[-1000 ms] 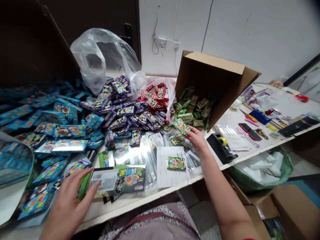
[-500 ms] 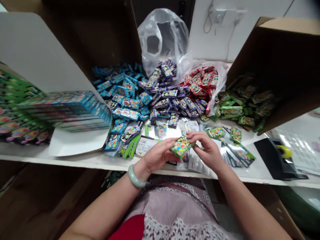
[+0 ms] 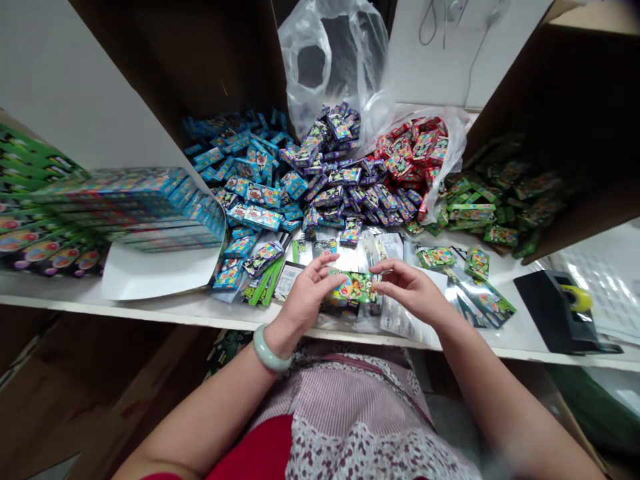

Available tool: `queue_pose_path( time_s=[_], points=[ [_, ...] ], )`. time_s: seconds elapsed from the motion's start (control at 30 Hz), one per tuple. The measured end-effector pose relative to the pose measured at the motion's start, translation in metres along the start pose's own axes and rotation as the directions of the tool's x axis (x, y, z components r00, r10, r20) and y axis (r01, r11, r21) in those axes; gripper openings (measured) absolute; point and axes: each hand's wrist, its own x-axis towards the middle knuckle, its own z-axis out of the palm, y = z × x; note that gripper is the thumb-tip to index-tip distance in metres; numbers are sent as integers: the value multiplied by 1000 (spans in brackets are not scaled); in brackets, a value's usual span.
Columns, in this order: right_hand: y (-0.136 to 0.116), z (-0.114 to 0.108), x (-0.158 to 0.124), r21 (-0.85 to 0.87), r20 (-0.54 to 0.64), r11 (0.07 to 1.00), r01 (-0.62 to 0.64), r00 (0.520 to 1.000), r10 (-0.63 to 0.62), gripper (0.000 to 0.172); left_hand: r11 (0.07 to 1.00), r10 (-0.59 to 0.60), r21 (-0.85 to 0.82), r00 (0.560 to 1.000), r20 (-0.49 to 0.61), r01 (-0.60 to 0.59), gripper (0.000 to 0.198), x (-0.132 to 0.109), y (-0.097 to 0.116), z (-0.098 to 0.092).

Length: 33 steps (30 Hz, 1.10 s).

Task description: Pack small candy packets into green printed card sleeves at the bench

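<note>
A small green box with colourful printed balls lies between my hands above the front of the shelf. My left hand, with a pale green bangle at the wrist, has its left end; the thumb rests on the box and the index finger stretches out above it. The thumb and fingertips of my right hand pinch the right end. Beneath are flat printed packages in clear plastic, partly hidden by the box and hands. Two more green boxes, a flat one and a tilted one, lie to the right.
Behind are heaps of blue boxes, purple boxes, red boxes in a clear bag, and green boxes. A white carton with stacked boxes stands left. A black tape dispenser sits right.
The green box has turned from tilted to nearly level and sits lower. My left fingers have spread and lifted along its upper edge. The camera view has shifted slightly downward.
</note>
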Motion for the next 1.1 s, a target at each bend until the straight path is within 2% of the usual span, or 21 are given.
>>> queue_pose_path(
  time_s=[0.1,0.17,0.23,0.33,0.4,0.43,0.5,0.53,0.57,0.6,0.67,0.7,0.77,0.87,1.0,1.1],
  points=[
    [-1,9,-3,48,37,999,-14,999,12,26,990,-20,-143,995,-97,6,50,3,2,-2],
    [-7,13,-5,-92,33,992,81,996,-78,29,990,-16,-144,997,-82,4,51,3,5,-5],
    [-17,15,-7,-290,98,933,212,977,-191,47,996,-25,-82,1000,-2,24,54,3,8,-6],
    [-33,18,-7,-445,330,816,369,914,-234,83,996,-56,83,985,166,43,60,3,11,-3],
    [-38,20,-7,-476,414,777,413,884,-217,91,986,-45,167,971,236,5,60,4,11,-2],
    [-38,20,-8,-492,415,764,417,884,-216,90,980,-23,195,965,263,-30,60,5,12,-4],
    [-34,13,-10,-545,343,743,388,912,-225,89,943,70,291,950,303,-162,65,4,15,-13],
    [-30,7,-12,-582,274,731,356,932,-236,89,889,123,381,933,339,-255,71,4,18,-20],
    [-25,0,-14,-620,193,718,315,949,-249,90,797,162,489,905,393,-355,79,3,20,-29],
    [-20,-8,-16,-656,113,706,268,959,-259,91,666,175,597,872,457,-447,86,2,22,-38],
    [-9,-21,-19,-700,-1,689,188,964,-265,90,378,92,738,815,572,-560,97,1,24,-53],
    [-4,-25,-21,-709,-25,685,167,965,-261,88,267,22,766,798,602,-585,100,1,23,-58],
    [4,-27,-22,-714,-16,680,165,968,-251,84,121,-78,789,787,612,-602,102,3,19,-63],
    [9,-21,-22,-716,-28,677,169,963,-270,81,18,-87,787,783,616,-617,94,5,13,-60],
    [3,-13,-19,-715,-127,683,152,932,-340,88,-19,63,769,767,639,-639,91,3,16,-55],
    [-5,-9,-18,-756,-55,631,175,943,-327,89,-16,153,760,750,643,-649,92,0,23,-57]
  ],
)
